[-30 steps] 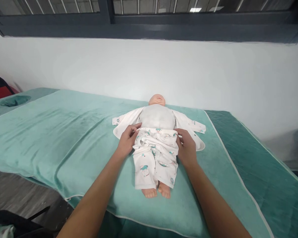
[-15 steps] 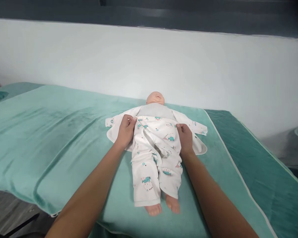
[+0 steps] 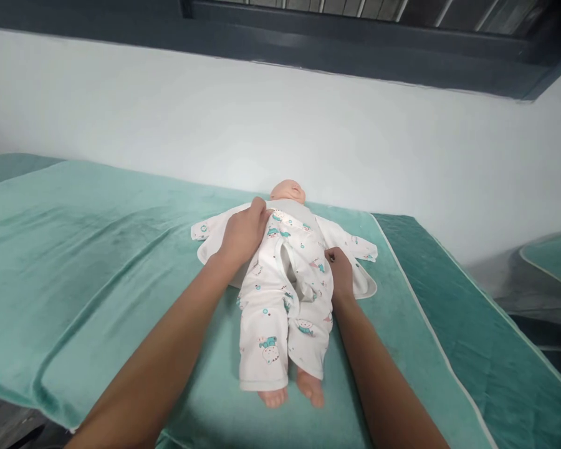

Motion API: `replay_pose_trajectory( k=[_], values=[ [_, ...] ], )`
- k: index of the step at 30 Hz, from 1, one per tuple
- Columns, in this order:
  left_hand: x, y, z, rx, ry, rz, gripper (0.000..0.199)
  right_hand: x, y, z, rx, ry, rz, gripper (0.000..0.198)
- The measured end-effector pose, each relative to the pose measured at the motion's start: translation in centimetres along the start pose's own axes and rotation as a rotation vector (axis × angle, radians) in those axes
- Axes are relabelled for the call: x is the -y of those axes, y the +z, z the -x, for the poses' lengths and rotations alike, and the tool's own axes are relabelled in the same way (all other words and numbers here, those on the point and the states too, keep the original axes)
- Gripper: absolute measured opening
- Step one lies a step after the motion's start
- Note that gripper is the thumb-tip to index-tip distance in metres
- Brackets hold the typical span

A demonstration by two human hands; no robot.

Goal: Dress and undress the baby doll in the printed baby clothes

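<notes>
A baby doll point(image 3: 287, 191) lies on its back, head toward the wall. It wears white baby trousers point(image 3: 266, 312) printed with teal figures; the crotch seam gapes, and bare feet show below the cuffs. Under it a white jacket point(image 3: 343, 238) lies spread with both sleeves out. My left hand point(image 3: 247, 232) is closed on the waistband of the trousers, up at the doll's chest. Lower down, at the doll's hip, my right hand point(image 3: 341, 272) is closed with curled fingers against the trousers' side edge; its fingertips are partly hidden.
A light green blanket point(image 3: 135, 262) covers the bed, creased on the left. Darker green cloth point(image 3: 458, 299) runs along the right. Behind the doll rises a white wall point(image 3: 215, 118) under a dark ledge point(image 3: 308, 47). Another green-covered surface point(image 3: 554, 262) stands at far right.
My left hand has moved up toward the doll's chest, lifting that side of the waistband. My right hand has slid a little down the hip. The camera view has tilted upward slightly.
</notes>
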State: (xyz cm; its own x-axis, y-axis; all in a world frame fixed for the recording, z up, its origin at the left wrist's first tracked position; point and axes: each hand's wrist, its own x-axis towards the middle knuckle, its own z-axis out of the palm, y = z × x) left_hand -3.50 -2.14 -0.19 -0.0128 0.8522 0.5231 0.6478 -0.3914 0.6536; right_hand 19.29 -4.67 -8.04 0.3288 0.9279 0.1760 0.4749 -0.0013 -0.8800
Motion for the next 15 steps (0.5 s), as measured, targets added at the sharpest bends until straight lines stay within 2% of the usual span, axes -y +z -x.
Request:
replay_pose_trajectory(
  k=[3, 6, 10, 15],
  values=[
    [1.0, 1.2, -0.2, 0.007, -0.061, 0.084, 0.018, 0.1, 0.1, -0.1, 0.036, -0.044, -0.003, 0.016],
    [2.4, 1.8, 0.7, -0.012, -0.184, 0.294, 0.025, 0.3, 0.3, -0.1, 0.095, -0.054, -0.093, 0.016],
    [3.6, 1.1, 1.7, 0.067, -0.275, 0.463, 0.034, 0.9, 0.6, 0.1, 0.071, -0.075, -0.287, 0.023],
    [4.1, -0.6, 1.6, 0.23, -0.284, 0.499, 0.034, 1.6, 0.5, 0.4, 0.038, -0.154, -0.382, 0.024]
  ],
)
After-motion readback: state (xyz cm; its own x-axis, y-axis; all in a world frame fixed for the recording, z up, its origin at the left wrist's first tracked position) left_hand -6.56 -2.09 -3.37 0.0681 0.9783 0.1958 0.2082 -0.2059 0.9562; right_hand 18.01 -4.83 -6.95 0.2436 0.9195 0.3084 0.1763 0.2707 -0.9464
